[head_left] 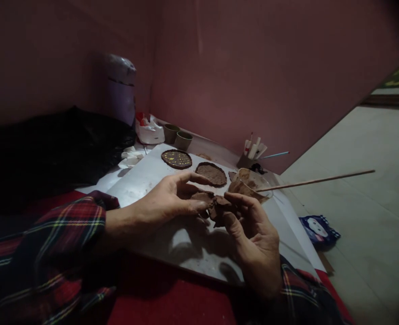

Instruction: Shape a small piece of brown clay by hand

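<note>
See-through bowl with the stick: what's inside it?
The bowl has brown stuff smeared inside, and a long stick pokes out. The right hand covers part of its lower front, so that bit is hidden.

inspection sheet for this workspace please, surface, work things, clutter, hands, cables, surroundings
Surface: white board over a red cover.
Work things: rough brown lump held above the board; whether it is one piece is unclear. Beyond it, a yellow-specked disc and a plain brown disc.
Clutter: brown-smeared bowl with a long stick jutting rightward; two cups; a holder of sticks; black bag at far left.
Hands: left hand and right hand both grip the lump between fingers and thumb.
Cables: nothing seen.
Surroundings: pinkish wall behind; tiled floor at right with a dark blue packet; dim light.
</note>
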Tool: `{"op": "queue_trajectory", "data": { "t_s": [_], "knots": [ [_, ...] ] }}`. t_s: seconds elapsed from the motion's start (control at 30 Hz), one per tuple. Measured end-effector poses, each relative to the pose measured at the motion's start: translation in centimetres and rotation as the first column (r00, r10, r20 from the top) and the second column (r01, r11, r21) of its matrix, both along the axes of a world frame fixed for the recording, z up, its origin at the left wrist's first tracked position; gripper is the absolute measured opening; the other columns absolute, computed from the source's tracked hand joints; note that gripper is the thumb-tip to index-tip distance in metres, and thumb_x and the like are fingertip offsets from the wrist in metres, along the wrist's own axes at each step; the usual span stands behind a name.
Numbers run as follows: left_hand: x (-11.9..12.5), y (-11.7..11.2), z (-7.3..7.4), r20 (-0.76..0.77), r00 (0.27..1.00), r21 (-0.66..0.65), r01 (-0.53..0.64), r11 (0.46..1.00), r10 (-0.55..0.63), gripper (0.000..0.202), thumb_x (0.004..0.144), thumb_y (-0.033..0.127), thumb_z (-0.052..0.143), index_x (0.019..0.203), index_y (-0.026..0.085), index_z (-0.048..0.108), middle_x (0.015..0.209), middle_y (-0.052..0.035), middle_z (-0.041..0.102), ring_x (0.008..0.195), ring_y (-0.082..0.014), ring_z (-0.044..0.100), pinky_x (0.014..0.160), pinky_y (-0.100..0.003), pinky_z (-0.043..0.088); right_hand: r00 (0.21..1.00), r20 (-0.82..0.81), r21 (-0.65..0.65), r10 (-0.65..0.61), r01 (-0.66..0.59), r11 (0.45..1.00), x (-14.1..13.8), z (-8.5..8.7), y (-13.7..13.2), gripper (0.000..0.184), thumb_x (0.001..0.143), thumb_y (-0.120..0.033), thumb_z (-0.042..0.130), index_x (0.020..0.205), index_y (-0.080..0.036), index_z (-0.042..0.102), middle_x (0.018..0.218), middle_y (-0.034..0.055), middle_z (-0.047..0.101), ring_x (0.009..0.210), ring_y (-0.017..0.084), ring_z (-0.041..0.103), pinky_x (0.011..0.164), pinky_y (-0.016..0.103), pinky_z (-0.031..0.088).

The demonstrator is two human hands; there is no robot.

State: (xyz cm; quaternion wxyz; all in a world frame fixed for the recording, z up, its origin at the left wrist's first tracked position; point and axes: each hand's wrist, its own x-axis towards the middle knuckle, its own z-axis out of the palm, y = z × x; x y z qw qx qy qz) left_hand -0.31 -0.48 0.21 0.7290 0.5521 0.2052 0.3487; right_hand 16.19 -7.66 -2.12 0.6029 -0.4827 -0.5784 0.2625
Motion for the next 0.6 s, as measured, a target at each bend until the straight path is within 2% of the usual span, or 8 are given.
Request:
{"op": "queue_trajectory", "data": {
  "t_s": [0.17, 0.23, 0.27, 0.33, 0.4, 0.43, 0.5, 0.6],
  "knots": [
    [0.1, 0.0, -0.1, -0.045, 0.990, 0.100, -0.126, 0.987, 0.131, 0.025, 0.074, 0.013, 0.070, 0.096, 0.013, 0.057, 0.092, -0.0070, 0.068, 0.084, -0.0190, 0.067, 0.074, -0.030, 0.052, 1.000, -0.030, -0.014, 0.008, -0.008, 1.000, -0.1, 0.0, 0.3, 0.022, 0.086, -0.022, 0.061, 0.107, -0.027, 0.059, 0.100, 0.0008, 0.070, 0.087, 0.013, 0.066, 0.079, 0.026, 0.054],
    [0.1, 0.1, -0.3, -0.079, 0.973, 0.294, -0.185, 0.938, 0.217, 0.020, 0.075, 0.014, 0.067, 0.092, 0.013, 0.058, 0.087, -0.0062, 0.068, 0.081, -0.0193, 0.066, 0.070, -0.030, 0.051, 0.999, -0.047, -0.050, 0.019, -0.021, 0.999, -0.1, -0.1, 0.6, 0.021, 0.085, -0.020, 0.062, 0.104, -0.027, 0.060, 0.095, -0.0008, 0.071, 0.083, 0.012, 0.067, 0.074, 0.023, 0.055],
    [0.1, 0.1, -0.3, -0.088, 0.956, 0.444, -0.214, 0.870, 0.280, 0.017, 0.074, 0.013, 0.067, 0.090, 0.013, 0.059, 0.085, -0.0058, 0.067, 0.079, -0.0191, 0.065, 0.069, -0.030, 0.051, 0.999, -0.046, -0.071, 0.025, -0.028, 0.997, -0.1, -0.1, 0.8, 0.020, 0.084, -0.020, 0.063, 0.103, -0.027, 0.061, 0.094, -0.0011, 0.072, 0.082, 0.012, 0.068, 0.073, 0.022, 0.055],
    [-0.1, 0.2, -0.6, -0.078, 0.914, 0.740, -0.214, 0.637, 0.398, 0.013, 0.075, 0.010, 0.064, 0.087, 0.013, 0.062, 0.084, -0.0056, 0.065, 0.076, -0.0177, 0.062, 0.068, -0.029, 0.050, 0.999, -0.033, -0.111, 0.039, -0.042, 0.993, -0.1, -0.2, 1.0, 0.020, 0.083, -0.020, 0.064, 0.102, -0.027, 0.062, 0.095, -0.0009, 0.072, 0.084, 0.012, 0.068, 0.074, 0.022, 0.055],
    [-0.3, 0.2, -0.8, -0.062, 0.890, 0.896, -0.150, 0.417, 0.453, 0.015, 0.075, 0.005, 0.061, 0.088, 0.012, 0.063, 0.086, -0.0066, 0.064, 0.077, -0.0163, 0.061, 0.069, -0.027, 0.049, 0.998, -0.020, -0.145, 0.058, -0.060, 0.988, -0.1, -0.3, 1.1, 0.021, 0.083, -0.021, 0.064, 0.103, -0.026, 0.062, 0.099, -0.0003, 0.072, 0.089, 0.013, 0.067, 0.076, 0.023, 0.054],
    [-0.4, 0.2, -0.9, -0.060, 0.888, 0.927, -0.120, 0.355, 0.456, 0.019, 0.076, 0.003, 0.059, 0.091, 0.012, 0.064, 0.088, -0.0072, 0.064, 0.078, -0.0160, 0.060, 0.069, -0.026, 0.050, 0.997, -0.019, -0.159, 0.069, -0.071, 0.985, -0.1, -0.3, 1.1, 0.020, 0.084, -0.022, 0.063, 0.104, -0.026, 0.062, 0.099, 0.0000, 0.071, 0.090, 0.013, 0.067, 0.077, 0.023, 0.054],
    [-0.6, 0.2, -1.1, -0.067, 0.898, 0.948, -0.079, 0.310, 0.435, 0.027, 0.075, 0.000, 0.056, 0.098, 0.013, 0.063, 0.094, -0.0083, 0.063, 0.082, -0.0161, 0.061, 0.070, -0.025, 0.050, 0.996, -0.025, -0.177, 0.086, -0.089, 0.980, 0.0, -0.3, 1.2, 0.019, 0.085, -0.023, 0.062, 0.104, -0.026, 0.063, 0.100, 0.0004, 0.071, 0.090, 0.014, 0.067, 0.076, 0.023, 0.055],
    [-0.8, 0.0, -1.0, -0.048, 0.925, 0.943, -0.083, 0.323, 0.377, 0.039, 0.078, 0.003, 0.055, 0.115, 0.013, 0.058, 0.100, -0.0097, 0.062, 0.087, -0.0174, 0.061, 0.073, -0.027, 0.051, 0.996, -0.013, -0.166, 0.085, -0.086, 0.982, 0.1, -0.4, 1.2, 0.020, 0.085, -0.023, 0.062, 0.104, -0.027, 0.062, 0.101, 0.0000, 0.071, 0.090, 0.013, 0.067, 0.077, 0.023, 0.054]
  ]
}}
